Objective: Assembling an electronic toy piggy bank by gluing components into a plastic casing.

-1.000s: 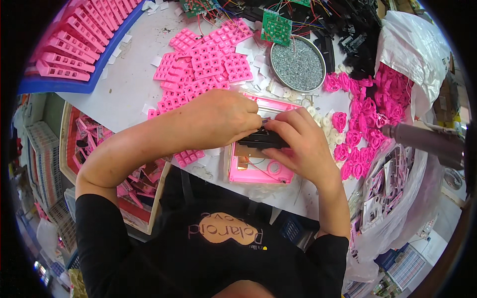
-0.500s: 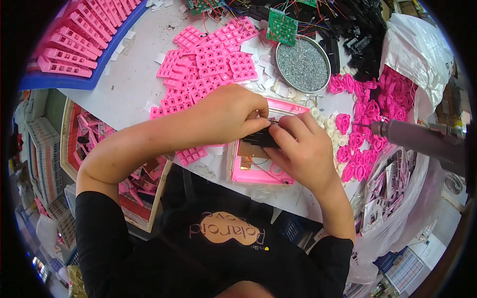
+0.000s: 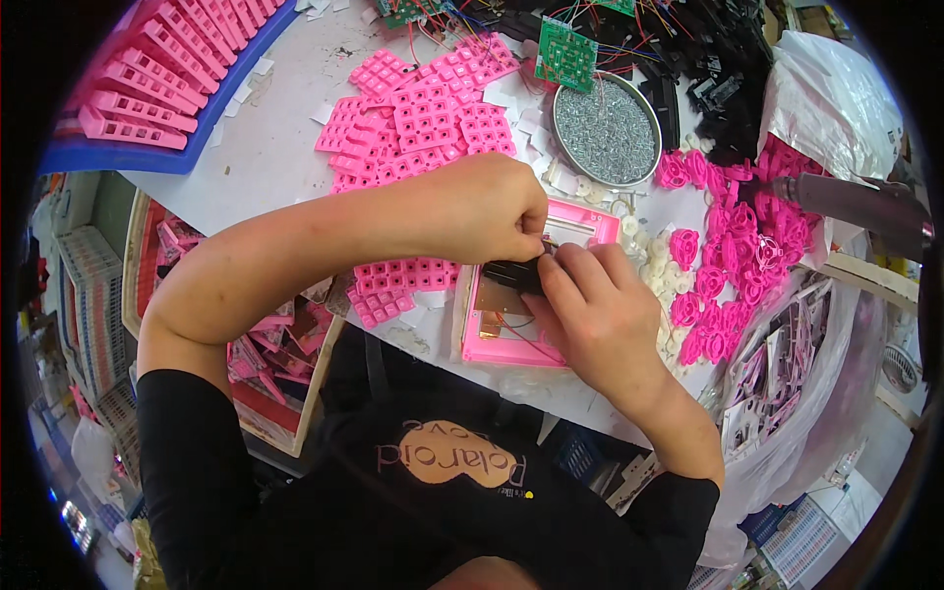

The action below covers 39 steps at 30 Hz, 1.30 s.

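Observation:
A pink rectangular plastic case [image 3: 511, 352] lies on the table in front of me, with a brown board and thin wires inside. Over it sits a black plastic part [image 3: 513, 275]. My right hand [image 3: 608, 313] is closed on this part from the right, its fingers bent over the edge. From the left, my left hand [image 3: 497, 208] reaches across the case with its fingers curled and pressed down at the black part's upper end. Whatever those fingertips pinch is hidden or too small to make out.
Pink keypad pieces [image 3: 425, 118] lie left of the case. Beyond it are a round tin of small screws [image 3: 607, 133] and a green circuit board [image 3: 566, 54]. White and pink rings [image 3: 723, 280] cover the right side, under a dark power screwdriver [image 3: 855, 202]. A blue tray [image 3: 187, 162] holds pink parts.
My left wrist has risen slightly, its fingers more curled, while both hands stay at the black part. The screwdriver has shifted up and right. The whole view has moved a little.

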Each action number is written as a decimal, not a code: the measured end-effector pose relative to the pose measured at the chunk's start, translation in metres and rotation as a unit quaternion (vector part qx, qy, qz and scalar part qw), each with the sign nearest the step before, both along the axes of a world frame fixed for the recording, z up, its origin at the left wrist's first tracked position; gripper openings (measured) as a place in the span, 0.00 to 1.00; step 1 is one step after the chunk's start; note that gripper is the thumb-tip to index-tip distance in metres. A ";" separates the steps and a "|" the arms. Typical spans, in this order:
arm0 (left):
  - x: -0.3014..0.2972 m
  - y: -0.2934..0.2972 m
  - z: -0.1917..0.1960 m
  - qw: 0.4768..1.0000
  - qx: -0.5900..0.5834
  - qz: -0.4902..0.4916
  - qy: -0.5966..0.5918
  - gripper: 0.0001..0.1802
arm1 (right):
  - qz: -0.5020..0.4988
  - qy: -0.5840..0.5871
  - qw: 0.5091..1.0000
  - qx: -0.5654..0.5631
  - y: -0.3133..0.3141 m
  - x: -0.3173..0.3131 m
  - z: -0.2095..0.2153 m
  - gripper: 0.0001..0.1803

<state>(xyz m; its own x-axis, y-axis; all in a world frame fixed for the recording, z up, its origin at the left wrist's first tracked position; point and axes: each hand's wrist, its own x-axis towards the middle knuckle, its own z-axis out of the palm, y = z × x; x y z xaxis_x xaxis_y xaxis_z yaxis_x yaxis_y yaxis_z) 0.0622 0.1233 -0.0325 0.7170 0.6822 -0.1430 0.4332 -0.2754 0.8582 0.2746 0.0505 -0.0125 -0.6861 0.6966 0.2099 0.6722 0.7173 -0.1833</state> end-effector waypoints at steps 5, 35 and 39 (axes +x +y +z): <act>0.006 -0.005 0.001 0.998 0.062 -0.019 0.017 0.12 | -0.013 -0.037 0.998 0.050 -0.010 -0.005 0.003 0.12; 0.084 0.102 -0.053 0.898 0.399 -0.008 0.185 0.08 | 0.040 0.609 0.757 -0.234 0.068 0.134 0.056 0.25; 0.072 0.100 -0.056 0.897 0.402 -0.015 0.186 0.08 | -0.012 0.661 0.710 -0.242 0.075 0.092 0.045 0.21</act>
<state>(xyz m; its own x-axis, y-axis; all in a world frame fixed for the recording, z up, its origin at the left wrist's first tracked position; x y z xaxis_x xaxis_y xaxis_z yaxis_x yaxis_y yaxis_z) 0.1341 0.2230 -0.0887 0.7418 0.6532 0.1519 0.6303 -0.7564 0.1750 0.3665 0.1256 0.0320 -0.0989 0.9148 0.3917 -0.3050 0.3468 -0.8870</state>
